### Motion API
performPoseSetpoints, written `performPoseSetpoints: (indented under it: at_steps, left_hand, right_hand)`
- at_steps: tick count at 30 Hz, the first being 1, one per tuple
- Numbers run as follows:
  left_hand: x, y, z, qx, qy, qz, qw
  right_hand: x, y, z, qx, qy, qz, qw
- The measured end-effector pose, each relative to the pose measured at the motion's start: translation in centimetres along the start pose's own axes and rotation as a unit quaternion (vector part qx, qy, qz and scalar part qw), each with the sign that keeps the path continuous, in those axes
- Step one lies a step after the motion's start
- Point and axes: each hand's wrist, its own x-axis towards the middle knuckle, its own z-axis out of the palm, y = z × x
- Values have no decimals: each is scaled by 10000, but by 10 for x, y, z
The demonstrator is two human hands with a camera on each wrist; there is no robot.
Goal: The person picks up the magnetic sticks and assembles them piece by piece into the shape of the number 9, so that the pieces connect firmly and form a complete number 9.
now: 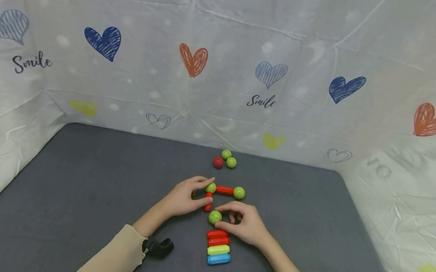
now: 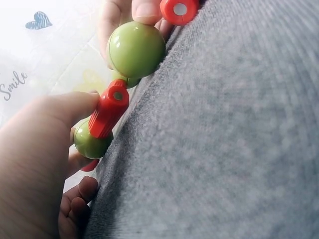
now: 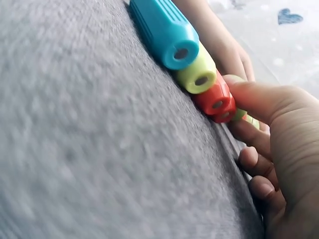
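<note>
Near the table's middle, my left hand (image 1: 187, 198) holds a red magnetic rod (image 1: 208, 203), with the thumb against it and a finger at the green ball (image 1: 211, 187) on its far end. From that ball a second red rod (image 1: 224, 190) runs right to another green ball (image 1: 239, 193). My right hand (image 1: 246, 223) pinches a separate green ball (image 1: 215, 217) between thumb and finger, just short of the held rod's near end (image 2: 117, 95). Below it lie two red rods (image 1: 219, 242), a yellow rod (image 1: 218, 250) and a blue rod (image 1: 218, 259) side by side.
Two green balls (image 1: 231, 162) and a red ball (image 1: 218, 162) sit together near the dark grey table's (image 1: 112, 177) far edge. A white sheet (image 1: 233, 26) printed with hearts hangs behind and at both sides. Each wrist wears a black band (image 1: 158, 247).
</note>
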Motion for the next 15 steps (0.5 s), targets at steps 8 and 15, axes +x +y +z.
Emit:
performPoseSetpoints:
  at_steps: [8,15]
  left_hand:
    - [0,1,0,-49,34,19,10000]
    - [1,0,0,-73,60,38,9999]
  right_hand:
    - [1,-7,10,-11,227,272,9994]
    - [2,-10,16,-107,371,335,9987]
